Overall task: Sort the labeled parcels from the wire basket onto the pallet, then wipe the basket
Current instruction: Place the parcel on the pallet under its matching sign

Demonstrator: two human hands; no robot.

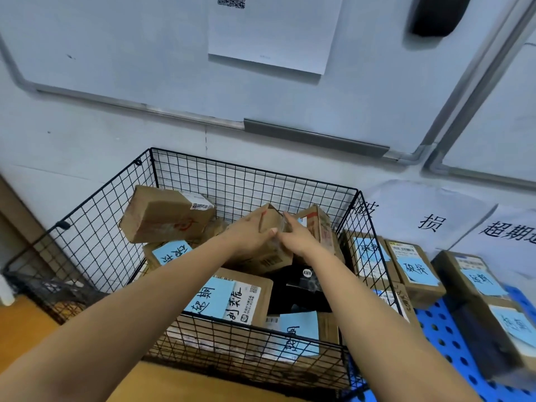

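A black wire basket (110, 227) stands against the wall, holding several cardboard parcels, some with blue handwritten labels. Both my arms reach into it. My left hand (251, 232) and my right hand (295, 235) grip a small brown cardboard box (268, 258) near the basket's middle, one hand on each side of its top. A larger box (165, 216) leans tilted at the back left. A parcel with a blue label (232, 297) lies flat below my arms. The blue perforated pallet (443, 335) lies to the right, with labeled parcels (414, 271) on it.
A black bag (298, 291) lies among the parcels. White paper signs (429, 221) with black characters hang on the wall above the pallet. A whiteboard (145, 53) with a sheet of paper fills the wall above. Another dark wire basket (43, 294) sits at the left on an orange floor.
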